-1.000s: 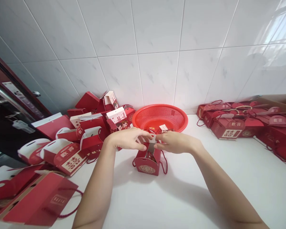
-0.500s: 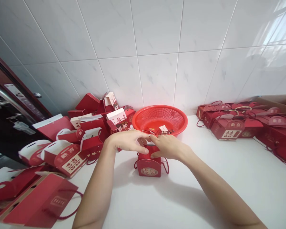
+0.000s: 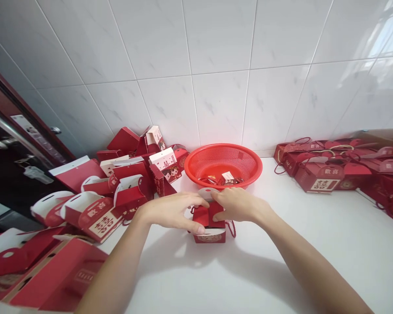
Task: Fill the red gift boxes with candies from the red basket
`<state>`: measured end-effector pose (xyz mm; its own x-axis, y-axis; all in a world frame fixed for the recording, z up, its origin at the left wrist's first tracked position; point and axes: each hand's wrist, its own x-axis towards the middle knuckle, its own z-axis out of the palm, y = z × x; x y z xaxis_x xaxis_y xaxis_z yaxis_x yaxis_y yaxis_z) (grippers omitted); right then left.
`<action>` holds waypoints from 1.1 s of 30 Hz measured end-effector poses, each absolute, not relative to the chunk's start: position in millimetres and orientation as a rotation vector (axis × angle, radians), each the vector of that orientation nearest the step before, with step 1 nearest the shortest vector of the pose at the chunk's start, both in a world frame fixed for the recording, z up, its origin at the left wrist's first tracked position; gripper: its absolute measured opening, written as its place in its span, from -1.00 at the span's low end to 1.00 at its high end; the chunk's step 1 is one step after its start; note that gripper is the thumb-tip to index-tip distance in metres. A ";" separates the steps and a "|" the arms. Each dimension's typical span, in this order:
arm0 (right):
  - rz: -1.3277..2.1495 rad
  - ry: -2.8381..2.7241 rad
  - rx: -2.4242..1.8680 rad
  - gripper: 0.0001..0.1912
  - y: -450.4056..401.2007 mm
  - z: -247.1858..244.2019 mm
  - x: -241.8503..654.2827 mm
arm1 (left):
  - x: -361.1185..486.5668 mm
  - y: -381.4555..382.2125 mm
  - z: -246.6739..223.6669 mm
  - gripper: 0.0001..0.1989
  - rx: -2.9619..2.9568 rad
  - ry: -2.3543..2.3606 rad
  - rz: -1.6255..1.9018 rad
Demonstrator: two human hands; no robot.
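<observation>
Red paper gift box [image 3: 210,238] upright on the white tabletop [image 3: 268,270], centre, just near of the red plastic colander [image 3: 251,158]. Its top is not closed: pale-edged near flap [image 3: 212,231] leans out your way, pale far flap [image 3: 205,192] shows beyond your fingers, red inner flaps sit between.

Your left hand [image 3: 173,211] arches over the box's left side. Thumb and forefinger spread apart: thumb tip at the near flap, forefinger above the left inner flap. No pinch visible there. Your right hand [image 3: 237,204] comes over the right side, forefinger by the far flap, thumb lower, by the right inner flap. Cannot tell whether it pinches card; fingers overlap the edge.

So the box lies below and between both hands. Bracing it from two sides probably stops light card sliding while flaps are worked. Twisted cord handle [image 3: 232,229] hangs out right, likely clear of the folds.

Colander holds small wrapped packets [image 3: 231,180], presumably kept within reach. Open boxes [image 3: 100,218] crowd left, closed boxes [image 3: 319,178] right; looks like deliberate sorting.
</observation>
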<state>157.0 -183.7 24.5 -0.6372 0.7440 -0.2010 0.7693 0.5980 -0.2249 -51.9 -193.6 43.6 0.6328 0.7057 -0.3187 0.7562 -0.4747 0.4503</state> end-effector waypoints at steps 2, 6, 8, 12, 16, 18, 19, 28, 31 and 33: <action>-0.451 2.722 1.310 -0.65 -183.5 25.2 158.8 | -53.0 -193.9 43.3 -0.41 2.289 1.165 -0.113; -0.450 2.711 1.310 -0.73 -184.1 26.5 160.9 | -55.3 -195.3 44.9 -0.43 2.293 1.149 -0.084; -0.445 2.727 1.295 -0.72 -184.9 26.8 161.4 | -56.2 -196.0 45.6 -0.44 2.291 1.142 -0.074; -0.452 2.773 1.261 -0.57 -185.9 26.7 162.4 | -58.3 -196.3 45.8 -0.39 2.301 1.172 -0.074; -0.466 2.758 1.283 -0.58 -186.3 28.3 164.3 | -60.7 -196.4 46.8 -0.36 2.304 1.189 -0.046; -0.452 2.779 1.270 -0.53 -186.6 30.1 165.8 | -61.4 -196.7 47.6 -0.35 2.295 1.196 -0.050; -0.440 2.792 1.258 -0.51 -187.0 31.3 166.7 | -61.6 -196.9 47.9 -0.35 2.292 1.201 -0.053; -0.331 2.825 1.408 -0.64 -188.5 40.6 171.9 | -59.1 -198.0 45.1 -0.38 2.310 1.235 0.127; -0.339 2.831 1.441 -0.51 -186.8 40.2 172.4 | -58.4 -197.6 39.9 -0.32 2.309 1.334 0.195; -0.341 2.827 1.402 -0.47 -186.2 40.2 172.7 | -57.6 -197.0 37.1 -0.30 2.312 1.405 0.187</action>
<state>172.7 -186.2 40.2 -0.6095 0.7900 -0.0664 0.7831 0.5869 -0.2055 -57.6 -197.0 37.1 0.4782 0.8721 -0.1032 0.8146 -0.3966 0.4233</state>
